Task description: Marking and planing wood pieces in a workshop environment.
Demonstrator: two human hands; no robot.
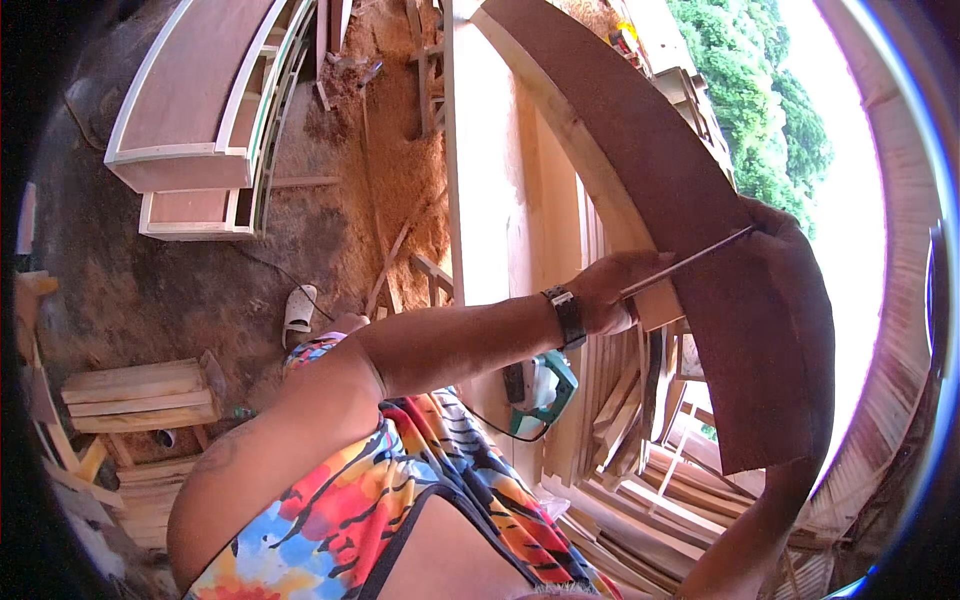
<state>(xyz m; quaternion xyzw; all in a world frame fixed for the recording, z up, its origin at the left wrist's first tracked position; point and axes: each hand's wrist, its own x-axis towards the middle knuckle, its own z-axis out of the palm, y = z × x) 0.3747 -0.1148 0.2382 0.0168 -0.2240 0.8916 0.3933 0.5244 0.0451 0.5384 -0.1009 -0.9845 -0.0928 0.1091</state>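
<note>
Floral shirt (345, 510), left grip (606, 290) around rod (690, 262), right grip (788, 250) unclear at edge of board (680, 175), open space (852, 215) beyond

No text, label, number or sign can be read. On the watch (566, 316), pale marks are noted, too small to be resolved. On the power tool (558, 388), no lettering can be made out. On the yellow-and-red item (625, 38), any print is too small to be read.
</note>
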